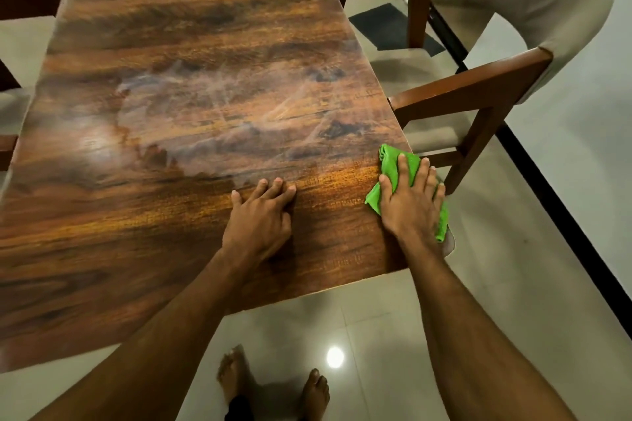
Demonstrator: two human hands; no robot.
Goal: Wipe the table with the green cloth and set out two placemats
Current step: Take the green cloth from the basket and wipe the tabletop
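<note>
Presently the wiping step is in hand, and no placemats show anywhere in view. From the left: the long desk [164, 44] runs away from the person, its long axis going from the near end to the far end. A pale, streaky haze [219, 102] lies on the middle of it, ahead and to the left of both grips. The left grip [261, 215] rests on the bare wood by the near end, fingers loosely bent, holding nothing; I think it serves only as a support. To the right of it, well apart, the right grip [408, 205] lies flat with fingers straight and spread. It presses the green cloth [393, 164] down on the desk at the right edge, close to the near right corner. The cloth is directly under this palm, bunched. Its folds stick out ahead of the fingertips and on both sides, and a part seems to pass over the edge. Just beyond that edge stands a chair [478, 92]. I judge the next stroke must go leftward and forward, from the cloth toward the haze, carried by the right grip.
</note>
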